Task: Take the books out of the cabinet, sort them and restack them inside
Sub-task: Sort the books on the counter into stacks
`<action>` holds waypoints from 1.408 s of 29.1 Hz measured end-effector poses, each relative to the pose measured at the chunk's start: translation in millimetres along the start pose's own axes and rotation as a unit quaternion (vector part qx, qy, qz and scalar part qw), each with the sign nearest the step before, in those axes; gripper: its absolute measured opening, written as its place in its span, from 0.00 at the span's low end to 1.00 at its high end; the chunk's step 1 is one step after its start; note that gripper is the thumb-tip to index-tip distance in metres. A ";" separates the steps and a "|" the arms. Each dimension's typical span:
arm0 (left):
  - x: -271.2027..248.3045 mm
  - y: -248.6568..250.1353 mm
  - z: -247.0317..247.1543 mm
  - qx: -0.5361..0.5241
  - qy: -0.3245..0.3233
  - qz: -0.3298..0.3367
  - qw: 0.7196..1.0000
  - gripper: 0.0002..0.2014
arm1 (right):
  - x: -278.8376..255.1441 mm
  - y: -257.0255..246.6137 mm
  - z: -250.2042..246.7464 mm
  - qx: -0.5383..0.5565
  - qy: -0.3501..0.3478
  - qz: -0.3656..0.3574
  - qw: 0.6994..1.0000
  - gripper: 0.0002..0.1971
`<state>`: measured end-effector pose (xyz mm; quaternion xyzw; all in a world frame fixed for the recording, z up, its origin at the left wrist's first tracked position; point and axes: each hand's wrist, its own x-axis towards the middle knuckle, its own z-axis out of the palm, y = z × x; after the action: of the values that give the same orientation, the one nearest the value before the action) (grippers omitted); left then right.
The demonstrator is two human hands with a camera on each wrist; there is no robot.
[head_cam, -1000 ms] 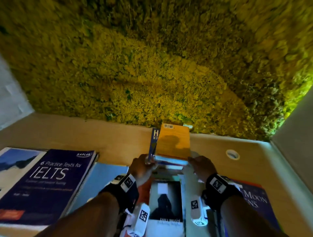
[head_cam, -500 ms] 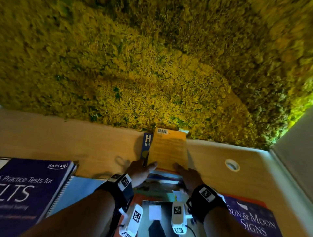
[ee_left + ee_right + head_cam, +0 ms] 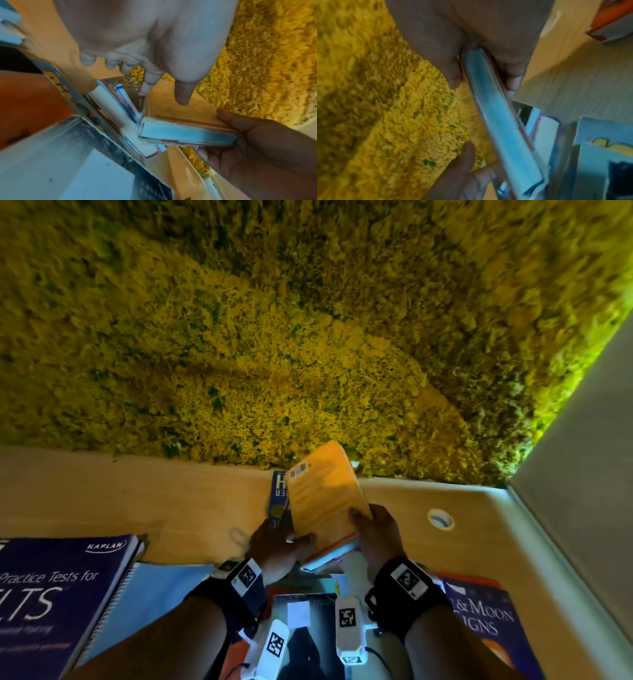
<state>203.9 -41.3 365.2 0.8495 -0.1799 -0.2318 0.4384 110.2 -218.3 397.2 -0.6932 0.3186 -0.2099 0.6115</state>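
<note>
Orange book [image 3: 323, 501] raised and tilted above the wooden shelf [image 3: 137, 501], barcode end pointing toward the yellow moss wall [image 3: 274, 337]. Right hand [image 3: 378, 534] grip: thumb on the cover, fingers beneath, clamped on the near right corner; confirmed in the right wrist view [image 3: 453, 60]. Left hand [image 3: 275, 546] grip: thumb on the near left corner of the same book, fingers curled behind. Blue book [image 3: 278, 496] stands upright just left of it, touching. IELTS book [image 3: 61, 594] lies flat at left; Moon Signs book [image 3: 486, 621] flat at right.
</note>
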 end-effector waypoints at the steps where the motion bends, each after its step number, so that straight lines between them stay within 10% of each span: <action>1: -5.0 4.9 -0.1 -0.064 0.006 -0.025 0.998 0.45 | -9.8 -8.8 -4.0 0.025 -0.004 -0.018 1.000 0.25; 4: -23.7 23.0 -5.8 -0.268 0.018 -0.065 0.961 0.33 | -33.5 -23.5 -29.1 0.031 -0.043 -0.108 0.993 0.27; 8: -55.9 55.5 -31.6 -0.573 -0.061 -0.072 0.814 0.41 | -57.1 -40.6 -79.0 -0.022 -0.090 -0.229 0.969 0.25; 10: -74.7 71.0 -40.7 -0.606 -0.070 -0.041 0.792 0.38 | -61.0 -39.7 -94.4 -0.033 -0.107 -0.232 0.966 0.19; 19: -131.4 79.8 7.6 -0.578 -0.161 0.003 0.800 0.32 | -73.3 -39.9 -140.5 0.278 -0.007 -0.063 0.959 0.24; 24: -154.3 83.4 60.7 -0.431 -0.164 -0.019 0.887 0.32 | -61.5 -40.8 -180.8 0.228 0.012 -0.005 0.974 0.18; 28: -168.9 91.0 101.2 -0.370 -0.142 -0.057 0.916 0.42 | -62.9 -36.9 -217.6 0.183 -0.057 0.096 0.977 0.16; 34: -185.6 113.1 161.8 -0.171 -0.125 -0.116 0.970 0.23 | -60.3 -10.9 -268.9 0.091 -0.138 0.146 0.975 0.18; 41: -174.3 104.3 196.3 0.126 -0.112 -0.018 0.986 0.27 | -64.9 10.8 -284.4 0.053 -0.159 0.139 0.976 0.17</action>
<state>-59.4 -139.9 393.0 0.8699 -0.2400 -0.3085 0.3007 -131.4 -376.5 439.6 -0.6331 0.2993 -0.0267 0.7134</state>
